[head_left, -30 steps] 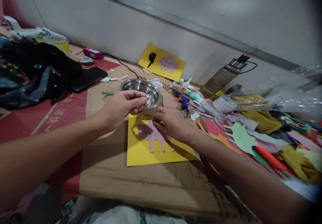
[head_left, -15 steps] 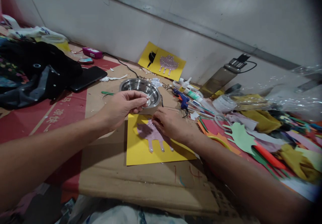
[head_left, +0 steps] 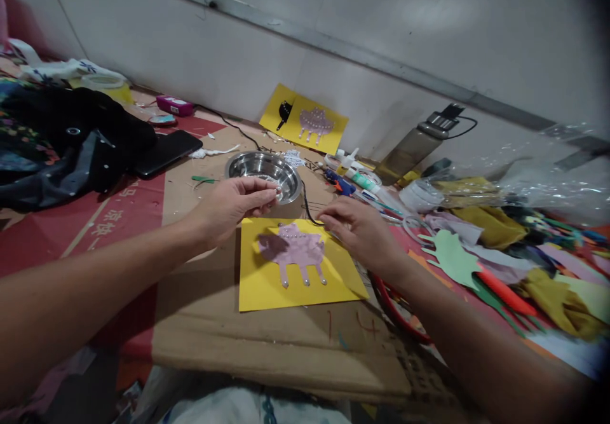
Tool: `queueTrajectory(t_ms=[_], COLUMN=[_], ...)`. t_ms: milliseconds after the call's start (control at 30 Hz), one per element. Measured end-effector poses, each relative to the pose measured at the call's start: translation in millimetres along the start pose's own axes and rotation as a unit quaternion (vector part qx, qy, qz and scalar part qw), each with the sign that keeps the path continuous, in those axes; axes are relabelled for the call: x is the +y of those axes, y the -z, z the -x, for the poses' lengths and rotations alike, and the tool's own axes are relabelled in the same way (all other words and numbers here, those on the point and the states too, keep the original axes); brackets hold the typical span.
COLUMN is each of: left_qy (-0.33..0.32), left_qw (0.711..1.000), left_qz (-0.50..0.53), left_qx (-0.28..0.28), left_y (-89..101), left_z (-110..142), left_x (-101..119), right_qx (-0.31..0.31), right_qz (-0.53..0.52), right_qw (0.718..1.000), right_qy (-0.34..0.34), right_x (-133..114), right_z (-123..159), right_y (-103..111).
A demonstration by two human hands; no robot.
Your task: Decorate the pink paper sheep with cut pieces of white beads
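My left hand is closed in a pinch over the near rim of a steel bowl, with small white beads at its fingertips. Some pale bits lie inside the bowl. In front of me lies a yellow card bearing a lilac felt cutout. Rows of pearly beads dot its upper part, and one bead sits at the tip of each of its three legs. My right hand hovers off the card's upper right, beside a black cable. Its fingers are bent together; whatever they hold is hidden.
Two decorated yellow cards lean against the wall. To the right are a blue glue gun, a bottle, a red-rimmed container and felt scraps. A black phone and dark bag lie left.
My right hand has lifted off the lilac cutout and moved right, uncovering its beads. My left hand stays at the bowl, still pinching. The view has shifted slightly.
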State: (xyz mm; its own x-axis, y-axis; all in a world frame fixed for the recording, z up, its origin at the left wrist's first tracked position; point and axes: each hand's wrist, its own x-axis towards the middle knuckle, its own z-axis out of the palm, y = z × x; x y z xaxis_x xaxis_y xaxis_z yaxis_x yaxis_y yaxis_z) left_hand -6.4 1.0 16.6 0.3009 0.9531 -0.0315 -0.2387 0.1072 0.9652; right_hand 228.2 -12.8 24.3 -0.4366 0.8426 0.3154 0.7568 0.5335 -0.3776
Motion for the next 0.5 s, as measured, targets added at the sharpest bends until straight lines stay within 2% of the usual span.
queueTrajectory(t_ms=[100,200,267,400,500], left_qy=[0.009,0.003,-0.004,-0.003,0.007], left_qw=[1.000,1.000,1.000,1.000,1.000], left_qz=[0.008,0.002,-0.002,0.003,0.012], left_qx=[-0.003,0.003,0.011,0.017,0.025], left_y=[0.1,-1.3,-2.7,-4.7,-5.4], left_z=[-1,0,1,2,1], left_x=[-1,-1,1,0,-2], right_qx=[0.016,0.035,0.024,-0.021,-0.022], right_qz=[0.033,0.097,0.143,0.208,0.236], right_qw=[0.997,0.987,0.976,0.964,0.961], right_qy=[-0.061,-0.125,-0.160,-0.162,-0.144], right_x=[12,28,41,62,66], right_z=[30,72,103,151,161], right_y=[18,31,36,31,23])
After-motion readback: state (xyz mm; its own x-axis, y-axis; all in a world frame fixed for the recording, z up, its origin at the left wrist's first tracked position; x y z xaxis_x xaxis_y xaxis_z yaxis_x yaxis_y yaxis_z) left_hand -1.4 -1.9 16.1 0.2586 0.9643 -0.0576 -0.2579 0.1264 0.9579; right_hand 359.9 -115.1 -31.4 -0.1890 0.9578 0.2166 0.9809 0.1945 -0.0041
